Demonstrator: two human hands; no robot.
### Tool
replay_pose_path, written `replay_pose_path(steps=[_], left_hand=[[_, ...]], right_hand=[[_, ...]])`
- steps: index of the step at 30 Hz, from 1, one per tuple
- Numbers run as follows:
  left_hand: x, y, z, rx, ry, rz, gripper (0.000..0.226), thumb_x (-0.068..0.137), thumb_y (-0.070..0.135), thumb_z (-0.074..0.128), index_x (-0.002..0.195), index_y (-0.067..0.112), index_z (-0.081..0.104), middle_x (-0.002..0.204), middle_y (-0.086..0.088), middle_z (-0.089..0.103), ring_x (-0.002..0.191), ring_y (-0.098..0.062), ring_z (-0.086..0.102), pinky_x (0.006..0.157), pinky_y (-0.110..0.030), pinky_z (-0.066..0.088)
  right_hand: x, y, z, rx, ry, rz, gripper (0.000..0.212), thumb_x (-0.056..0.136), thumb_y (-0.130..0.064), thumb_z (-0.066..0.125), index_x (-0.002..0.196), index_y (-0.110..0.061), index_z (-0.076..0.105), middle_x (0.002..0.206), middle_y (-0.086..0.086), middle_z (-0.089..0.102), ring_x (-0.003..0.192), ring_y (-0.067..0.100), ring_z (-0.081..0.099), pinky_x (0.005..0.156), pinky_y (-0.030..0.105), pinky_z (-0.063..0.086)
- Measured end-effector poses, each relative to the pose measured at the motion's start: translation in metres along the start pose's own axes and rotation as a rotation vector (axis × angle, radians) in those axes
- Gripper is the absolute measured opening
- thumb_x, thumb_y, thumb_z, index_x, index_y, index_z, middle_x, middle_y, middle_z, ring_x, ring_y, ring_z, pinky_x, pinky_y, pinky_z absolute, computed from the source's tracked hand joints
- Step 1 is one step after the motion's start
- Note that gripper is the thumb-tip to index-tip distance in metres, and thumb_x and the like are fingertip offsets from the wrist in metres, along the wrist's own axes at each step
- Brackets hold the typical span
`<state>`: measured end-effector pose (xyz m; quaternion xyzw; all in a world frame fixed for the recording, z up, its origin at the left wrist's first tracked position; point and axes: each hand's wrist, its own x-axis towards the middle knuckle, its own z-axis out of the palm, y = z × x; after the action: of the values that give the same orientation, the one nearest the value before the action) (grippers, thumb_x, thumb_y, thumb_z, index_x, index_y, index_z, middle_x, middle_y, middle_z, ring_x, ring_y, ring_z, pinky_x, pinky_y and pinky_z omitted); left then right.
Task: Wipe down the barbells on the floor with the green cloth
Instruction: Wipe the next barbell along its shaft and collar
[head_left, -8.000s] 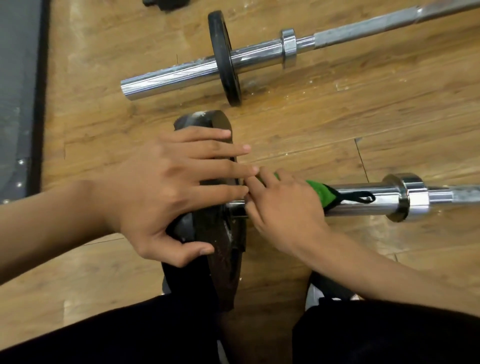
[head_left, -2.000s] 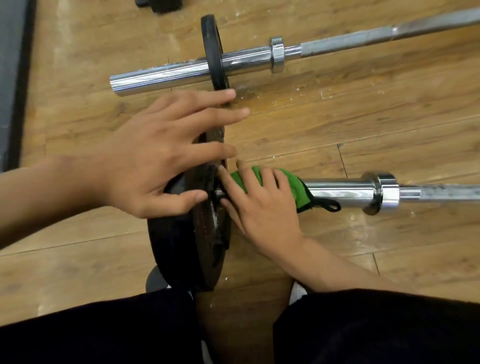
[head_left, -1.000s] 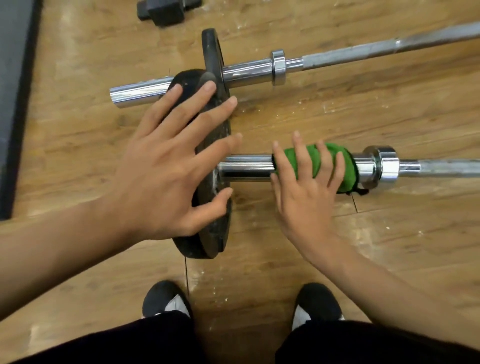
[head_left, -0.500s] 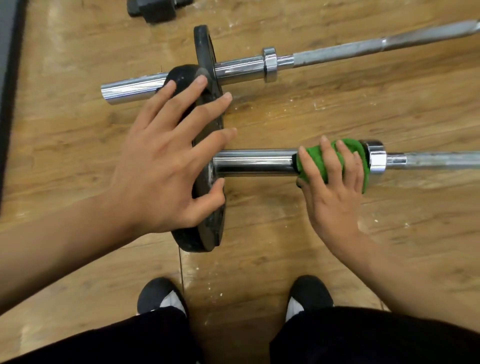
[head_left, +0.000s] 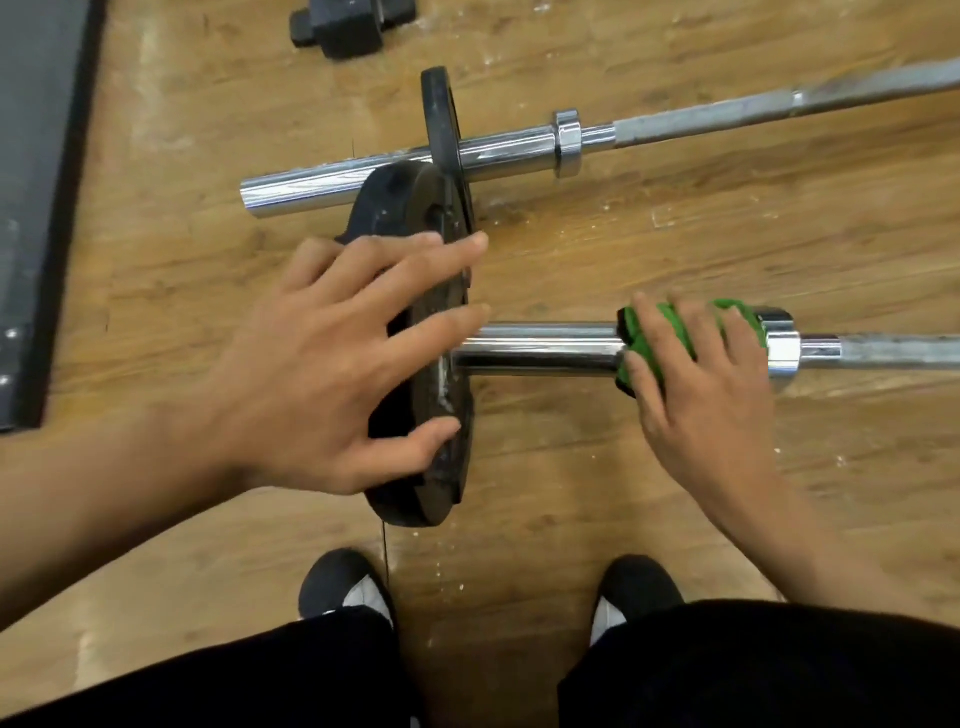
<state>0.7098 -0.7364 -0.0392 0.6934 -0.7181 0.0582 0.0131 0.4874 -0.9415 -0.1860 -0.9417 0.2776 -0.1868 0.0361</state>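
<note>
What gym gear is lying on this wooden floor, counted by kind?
Chrome steel barbells: 2
Black round weight plates: 2, one on each barbell
Green cloth: 1, wrapped on the near barbell under the right hand
Black dumbbell, cut off at the top edge: 1
Total: 6

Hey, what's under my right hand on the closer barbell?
The green cloth, wrapped over the chrome sleeve right beside the collar. The right hand grips it. The sleeve beneath the cloth is covered, so its surface cannot be seen.
</note>
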Motion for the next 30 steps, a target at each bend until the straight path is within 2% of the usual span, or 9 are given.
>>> replay_pose_path(steps=[2,5,9,13,17,21,24,27,30], left_hand=[[0.012,-0.017,-0.006,-0.089,-0.006,0.02,0.063,0.095,0.052,0.049,0.135,0.005,0.063,0.162,-0.02,0.039,0.136,-0.042,0.048,0.098,-0.056,0.042],[0.025,-0.034,0.0,-0.107,-0.073,0.084,0.065,0.099,0.052,0.045,0.141,0.005,0.061,0.163,-0.02,0.037,0.153,-0.04,0.032,0.121,-0.057,0.029],[0.017,-0.027,0.005,-0.14,-0.058,0.072,0.069,0.099,0.056,0.045,0.14,0.004,0.062,0.155,-0.022,0.049,0.156,-0.038,0.027,0.128,-0.056,0.018],[-0.001,-0.012,0.001,-0.135,-0.07,0.066,0.073,0.095,0.06,0.048,0.142,0.006,0.062,0.153,-0.022,0.05,0.155,-0.04,0.028,0.13,-0.051,0.013],[0.001,-0.013,-0.007,-0.07,-0.123,0.253,0.071,0.098,0.062,0.04,0.14,0.011,0.065,0.148,-0.019,0.056,0.138,-0.038,0.052,0.121,-0.051,0.025],[0.021,-0.017,-0.005,-0.122,-0.182,0.359,0.067,0.095,0.059,0.047,0.136,0.01,0.067,0.148,-0.017,0.058,0.138,-0.037,0.053,0.115,-0.055,0.036],[0.017,-0.012,-0.001,-0.168,-0.161,0.371,0.066,0.092,0.056,0.05,0.133,0.009,0.07,0.142,-0.012,0.064,0.139,-0.033,0.055,0.117,-0.053,0.038],[0.012,-0.015,0.0,-0.193,-0.144,0.365,0.065,0.09,0.055,0.052,0.132,0.008,0.071,0.142,-0.013,0.064,0.141,-0.032,0.054,0.119,-0.051,0.037],[0.014,-0.02,-0.002,-0.169,-0.157,0.349,0.067,0.09,0.056,0.052,0.135,0.01,0.069,0.148,-0.013,0.06,0.144,-0.031,0.05,0.119,-0.05,0.035]], right_hand=[[-0.002,-0.003,0.004,-0.003,0.021,0.114,0.042,0.11,-0.032,0.046,0.148,-0.016,0.056,0.143,0.016,0.057,0.127,0.041,0.05,0.117,0.053,0.031],[0.004,-0.048,0.014,0.027,0.08,0.208,0.036,0.106,-0.028,0.05,0.137,-0.017,0.065,0.137,0.013,0.063,0.122,0.038,0.047,0.113,0.053,0.033],[0.017,-0.104,0.024,0.078,-0.031,-0.073,0.043,0.107,-0.034,0.048,0.147,-0.02,0.057,0.142,0.011,0.06,0.123,0.039,0.051,0.113,0.051,0.033],[0.015,-0.084,0.008,0.031,-0.18,-0.261,0.05,0.109,-0.041,0.038,0.156,-0.022,0.043,0.146,0.013,0.055,0.122,0.036,0.052,0.108,0.048,0.037],[-0.003,-0.02,-0.016,0.019,-0.125,0.002,0.041,0.106,-0.038,0.041,0.135,-0.017,0.062,0.118,0.015,0.064,0.096,0.039,0.054,0.085,0.05,0.042],[-0.006,-0.029,-0.013,-0.01,-0.084,0.231,0.034,0.102,-0.035,0.045,0.109,-0.013,0.069,0.1,0.015,0.064,0.092,0.037,0.053,0.083,0.047,0.037],[0.001,-0.075,-0.003,0.016,-0.065,0.109,0.029,0.101,-0.036,0.049,0.102,-0.016,0.069,0.094,0.01,0.064,0.088,0.034,0.054,0.079,0.045,0.035],[0.005,-0.108,0.005,0.084,-0.088,-0.04,0.029,0.102,-0.039,0.048,0.113,-0.019,0.066,0.1,0.008,0.062,0.091,0.032,0.053,0.079,0.043,0.036],[0.009,-0.1,0.005,0.067,-0.122,-0.208,0.034,0.106,-0.041,0.044,0.125,-0.02,0.062,0.106,0.008,0.062,0.093,0.031,0.055,0.077,0.042,0.04]])
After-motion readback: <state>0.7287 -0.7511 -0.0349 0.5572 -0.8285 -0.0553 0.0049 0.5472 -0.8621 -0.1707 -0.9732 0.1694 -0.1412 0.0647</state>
